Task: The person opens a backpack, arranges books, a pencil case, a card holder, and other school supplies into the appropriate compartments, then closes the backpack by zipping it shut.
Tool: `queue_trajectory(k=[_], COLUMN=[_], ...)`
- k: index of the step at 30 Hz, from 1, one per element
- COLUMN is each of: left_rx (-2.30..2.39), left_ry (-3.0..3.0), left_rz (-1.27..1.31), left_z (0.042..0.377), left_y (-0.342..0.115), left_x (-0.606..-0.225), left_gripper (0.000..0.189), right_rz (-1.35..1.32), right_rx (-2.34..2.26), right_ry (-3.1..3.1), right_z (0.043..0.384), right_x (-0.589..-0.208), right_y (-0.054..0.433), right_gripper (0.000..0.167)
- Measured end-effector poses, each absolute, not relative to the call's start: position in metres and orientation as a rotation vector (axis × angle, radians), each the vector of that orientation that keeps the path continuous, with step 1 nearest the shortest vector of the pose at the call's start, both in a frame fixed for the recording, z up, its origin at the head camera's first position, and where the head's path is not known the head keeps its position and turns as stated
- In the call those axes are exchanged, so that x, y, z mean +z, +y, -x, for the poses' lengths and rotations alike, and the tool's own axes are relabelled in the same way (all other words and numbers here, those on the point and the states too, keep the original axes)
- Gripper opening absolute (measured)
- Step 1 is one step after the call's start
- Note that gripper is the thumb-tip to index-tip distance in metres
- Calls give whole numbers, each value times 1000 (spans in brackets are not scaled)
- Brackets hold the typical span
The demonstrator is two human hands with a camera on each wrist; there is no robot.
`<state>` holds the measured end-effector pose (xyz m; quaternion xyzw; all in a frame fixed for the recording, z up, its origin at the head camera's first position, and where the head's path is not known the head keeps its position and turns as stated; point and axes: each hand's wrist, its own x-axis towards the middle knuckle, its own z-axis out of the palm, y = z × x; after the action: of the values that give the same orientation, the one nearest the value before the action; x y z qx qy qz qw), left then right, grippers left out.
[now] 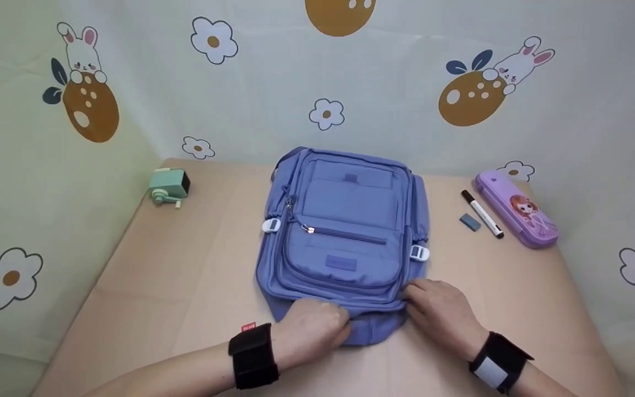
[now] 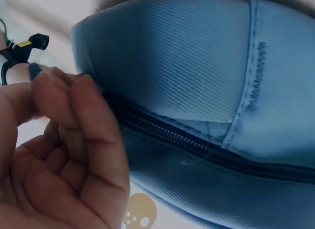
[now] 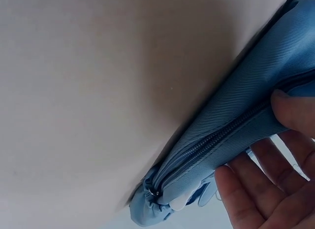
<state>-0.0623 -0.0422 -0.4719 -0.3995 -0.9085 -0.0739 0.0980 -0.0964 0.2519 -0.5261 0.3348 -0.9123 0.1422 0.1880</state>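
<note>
A blue-purple backpack (image 1: 350, 201) lies flat on its back, its front pockets and zippers facing up. At its near edge my left hand (image 1: 313, 332) has curled fingers; in the left wrist view the fingertips (image 2: 91, 98) come together beside the zipper (image 2: 162, 133), and a small blue piece shows between them. What exactly they pinch is partly hidden. My right hand (image 1: 444, 311) grips the bag's lower right edge. In the right wrist view its thumb (image 3: 295, 111) presses near the side zipper (image 3: 211, 140), with the other fingers under the cloth.
On the table (image 1: 185, 292), a green pencil sharpener (image 1: 168, 183) with a crank stands back left. To the right lie a purple pencil case (image 1: 516, 208), a marker (image 1: 483, 214) and a small blue-grey eraser (image 1: 469, 221). Patterned cloth walls (image 1: 262, 82) enclose the table.
</note>
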Motion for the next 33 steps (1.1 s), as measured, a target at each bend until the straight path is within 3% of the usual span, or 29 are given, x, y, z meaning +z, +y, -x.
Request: queue_trajectory(k=[3,7,12,17,25,33], left_rx=[-297,-389,-425,-413,-473,-522], left_ry=[-2647,-2520,-2549,-2608,-2656,-2642], left_rz=[1194,1218,1187,1187,1123,1105], left_z=[63,73,88,98,100,100], left_y=[-52,-73,-97,-104,-101,-102], left_x=[-470,-471,-481,-488,-486,-486], left_gripper=[33,13,34,20,14,13], right_rz=[-935,-941,-1028,-1172,-1145,-1140], right_rx=[408,440,584,548,281,325], right_ry=[-2583,-2616,-2495,-2309,-2354,-2325], right_z=[95,91,79,67,64,65], right_x=[-526,-523,-510,-498,-501,-504], right_y=[252,251,242,208,167,159], right_gripper=[22,25,34,11,37,23])
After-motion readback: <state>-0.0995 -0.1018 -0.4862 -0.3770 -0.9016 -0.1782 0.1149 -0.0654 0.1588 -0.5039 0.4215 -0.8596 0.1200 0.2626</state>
